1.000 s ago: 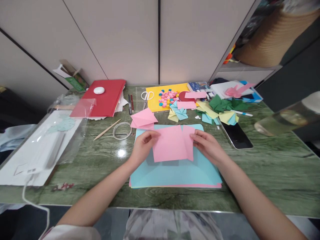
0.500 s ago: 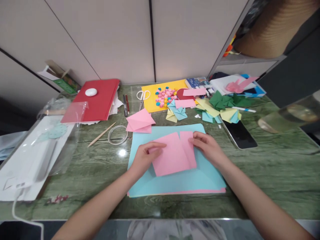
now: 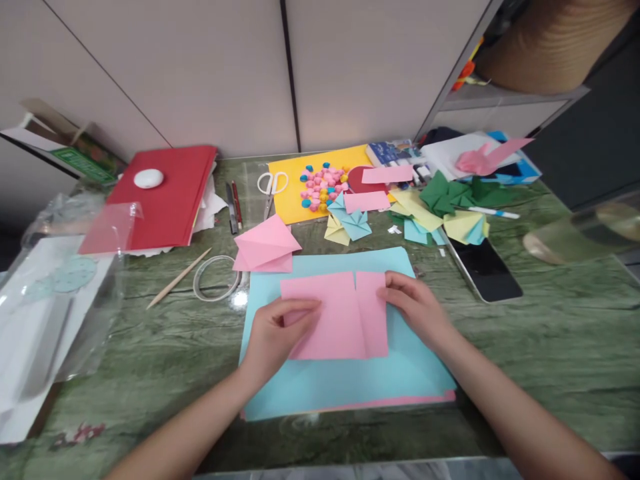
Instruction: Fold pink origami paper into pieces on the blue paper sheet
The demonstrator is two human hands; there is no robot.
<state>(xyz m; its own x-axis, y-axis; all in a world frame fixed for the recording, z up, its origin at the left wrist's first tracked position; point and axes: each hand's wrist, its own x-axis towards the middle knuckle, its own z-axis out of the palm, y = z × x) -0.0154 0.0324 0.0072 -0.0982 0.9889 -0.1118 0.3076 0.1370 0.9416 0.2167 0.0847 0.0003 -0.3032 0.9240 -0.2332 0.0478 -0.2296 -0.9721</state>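
Note:
A sheet of pink paper (image 3: 333, 327) is held over a stack of light blue paper (image 3: 415, 380). A crease or tear line runs down it, with a narrow gap at its top edge, setting off a strip on the right. My left hand (image 3: 277, 330) pinches the wider left part between thumb and fingers. With thumb and fingertips, my right hand (image 3: 415, 303) grips the outer edge of the strip. How far the two parts are separated lower down, I cannot tell. Folded pink paper (image 3: 265, 243) lies at the stack's back left corner.
Left are a roll of tape (image 3: 217, 279), a pointed wooden stick (image 3: 179, 278) and a red folder (image 3: 160, 200). Behind lie scissors (image 3: 271, 187) and pink, blue and yellow pieces (image 3: 323, 187) on yellow paper. A phone (image 3: 485, 270) and folded coloured papers (image 3: 445, 200) are on the right.
The pink sheet has turned from a tilt to nearly straight, both hands still holding it. My view has shifted slightly.

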